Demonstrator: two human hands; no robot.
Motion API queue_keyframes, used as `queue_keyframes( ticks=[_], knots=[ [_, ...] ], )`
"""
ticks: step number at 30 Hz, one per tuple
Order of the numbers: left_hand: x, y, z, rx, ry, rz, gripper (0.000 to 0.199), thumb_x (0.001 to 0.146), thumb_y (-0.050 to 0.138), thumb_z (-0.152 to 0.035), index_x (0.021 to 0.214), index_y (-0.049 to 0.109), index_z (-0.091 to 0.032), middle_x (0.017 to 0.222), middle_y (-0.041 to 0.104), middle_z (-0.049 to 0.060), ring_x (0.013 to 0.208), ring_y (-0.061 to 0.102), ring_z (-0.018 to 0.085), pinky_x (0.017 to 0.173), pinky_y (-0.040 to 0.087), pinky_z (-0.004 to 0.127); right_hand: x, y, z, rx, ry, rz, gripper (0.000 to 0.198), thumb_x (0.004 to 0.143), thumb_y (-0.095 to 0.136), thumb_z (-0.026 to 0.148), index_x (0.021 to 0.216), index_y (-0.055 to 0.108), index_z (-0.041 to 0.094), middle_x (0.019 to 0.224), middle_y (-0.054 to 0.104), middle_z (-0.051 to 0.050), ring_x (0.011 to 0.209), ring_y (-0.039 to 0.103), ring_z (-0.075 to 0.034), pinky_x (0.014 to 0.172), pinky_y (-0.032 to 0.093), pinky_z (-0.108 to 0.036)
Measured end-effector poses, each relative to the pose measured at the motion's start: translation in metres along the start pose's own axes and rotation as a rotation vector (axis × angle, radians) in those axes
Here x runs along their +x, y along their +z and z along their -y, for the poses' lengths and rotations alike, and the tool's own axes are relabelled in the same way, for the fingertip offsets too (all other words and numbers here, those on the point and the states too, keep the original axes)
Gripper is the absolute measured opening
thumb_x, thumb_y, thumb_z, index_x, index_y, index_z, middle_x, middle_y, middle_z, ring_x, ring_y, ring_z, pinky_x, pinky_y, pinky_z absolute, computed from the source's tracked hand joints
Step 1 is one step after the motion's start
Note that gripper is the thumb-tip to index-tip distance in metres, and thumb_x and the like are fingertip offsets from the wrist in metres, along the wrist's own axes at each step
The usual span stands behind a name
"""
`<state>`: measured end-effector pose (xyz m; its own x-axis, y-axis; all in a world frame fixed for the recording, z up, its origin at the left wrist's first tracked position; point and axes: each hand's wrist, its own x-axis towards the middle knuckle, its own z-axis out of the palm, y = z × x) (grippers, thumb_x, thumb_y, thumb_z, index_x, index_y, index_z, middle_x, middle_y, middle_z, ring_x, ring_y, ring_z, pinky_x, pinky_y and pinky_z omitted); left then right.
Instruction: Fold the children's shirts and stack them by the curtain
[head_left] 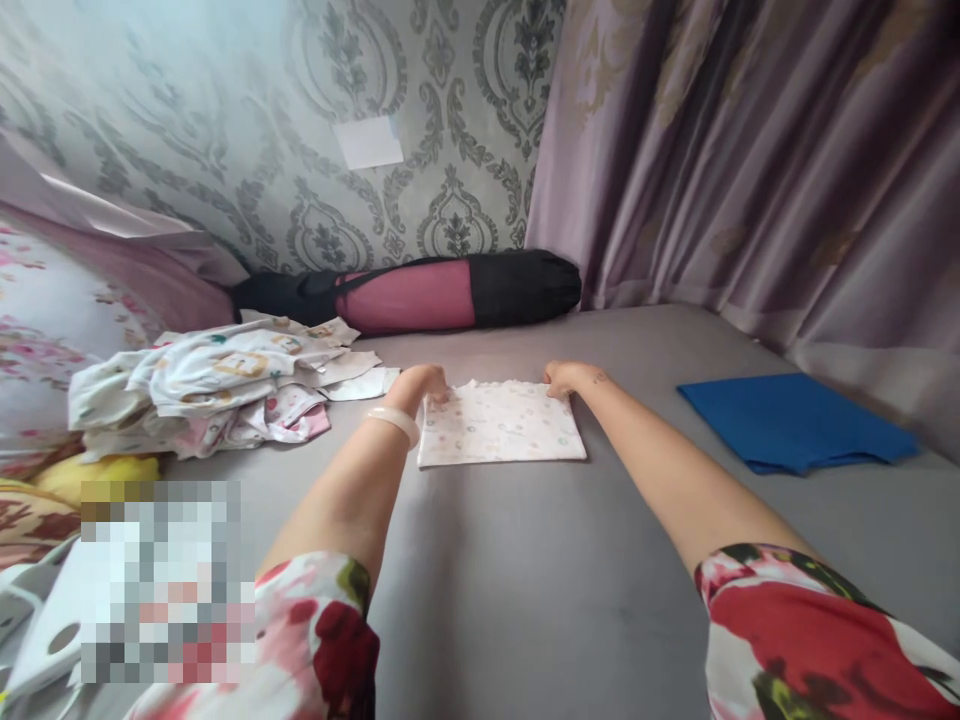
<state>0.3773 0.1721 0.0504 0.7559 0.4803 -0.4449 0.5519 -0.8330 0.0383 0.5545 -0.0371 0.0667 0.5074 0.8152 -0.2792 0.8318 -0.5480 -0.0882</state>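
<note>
The fingers of the left hand (427, 383) are curling down, nearly closed, and are seemingly pinching the far left corner of a white printed cloth (502, 427). The fingers of the right hand (564, 377) are bending in on the far right corner, also looking nearly closed on the fabric; from here I can't tell how much of it either hand is catching. The cloth is lying flat as a folded rectangle in the middle of the grey sheet (525, 570), its straight edge facing near and its far edge rippling a little between the hands.

That rippling is what is worrying me: if one hand pulls harder than the other, the layers could shift and the rectangle could skew. A shallow pinch could let the upper layer slip away from the lower. A white bracelet (394, 425) is circling the left wrist, sitting close to the cloth's left side, and could snag or rumple it if the arm drops.

Farther left, a loose heap of clothes (232, 375) is spreading, one flap reaching near the left hand; a sideways sweep could drag it along. To the right, a blue folded fabric (795, 420) is lying well apart, running little risk. At the far side, a black and pink bag (409, 295) is resting along the wall.
</note>
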Motion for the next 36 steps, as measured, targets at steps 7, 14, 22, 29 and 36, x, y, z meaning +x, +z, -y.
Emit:
queue_keyframes(
  ticks=[7, 14, 22, 29, 36],
  knots=[
    [0.003, -0.006, -0.003, 0.046, -0.022, 0.113, 0.031, 0.055, 0.070, -0.018, 0.085, 0.078, -0.015, 0.092, 0.075, 0.016, 0.088, 0.069, 0.032, 0.078, 0.052, 0.035, 0.011, -0.006, 0.001, -0.074, 0.012, 0.230, 0.029, 0.063, 0.072, 0.011, 0.092, 0.075, 0.018, 0.095, 0.074, -0.009, 0.087, 0.069, -0.025, 0.071, 0.052, -0.031],
    [-0.008, 0.002, -0.013, 0.003, -0.102, 0.060, 0.042, 0.058, 0.069, -0.015, 0.099, 0.075, -0.012, 0.096, 0.075, 0.018, 0.090, 0.069, 0.031, 0.078, 0.052, 0.033, -0.006, 0.001, 0.003, -0.046, 0.032, 0.185, 0.037, 0.068, 0.067, 0.008, 0.103, 0.071, 0.016, 0.106, 0.072, -0.014, 0.096, 0.068, -0.027, 0.075, 0.052, -0.031],
    [-0.047, 0.020, -0.026, -0.049, -0.207, -0.139, 0.045, 0.076, 0.060, -0.021, 0.121, 0.064, -0.016, 0.118, 0.068, 0.019, 0.114, 0.061, 0.034, 0.096, 0.044, 0.045, -0.039, 0.021, 0.004, 0.031, 0.028, -0.085, 0.043, 0.088, 0.054, 0.015, 0.131, 0.052, 0.012, 0.135, 0.055, -0.019, 0.126, 0.051, -0.028, 0.097, 0.044, -0.038],
    [-0.075, 0.014, -0.028, -0.103, -0.190, -0.236, 0.025, 0.080, 0.054, -0.024, 0.099, 0.071, -0.022, 0.110, 0.070, 0.011, 0.113, 0.058, 0.031, 0.094, 0.041, 0.042, -0.040, 0.019, -0.010, 0.078, -0.060, -0.172, 0.031, 0.090, 0.056, 0.022, 0.120, 0.065, 0.020, 0.132, 0.059, -0.012, 0.124, 0.053, -0.023, 0.098, 0.040, -0.028],
    [-0.104, -0.008, -0.007, -0.202, -0.036, -0.244, 0.022, 0.077, 0.053, -0.031, 0.084, 0.070, -0.021, 0.080, 0.068, 0.000, 0.082, 0.060, 0.019, 0.069, 0.043, 0.024, -0.055, -0.011, -0.017, 0.154, -0.160, -0.172, 0.027, 0.087, 0.057, 0.021, 0.110, 0.070, 0.016, 0.110, 0.071, -0.006, 0.099, 0.063, -0.018, 0.081, 0.044, -0.020]
  ],
)
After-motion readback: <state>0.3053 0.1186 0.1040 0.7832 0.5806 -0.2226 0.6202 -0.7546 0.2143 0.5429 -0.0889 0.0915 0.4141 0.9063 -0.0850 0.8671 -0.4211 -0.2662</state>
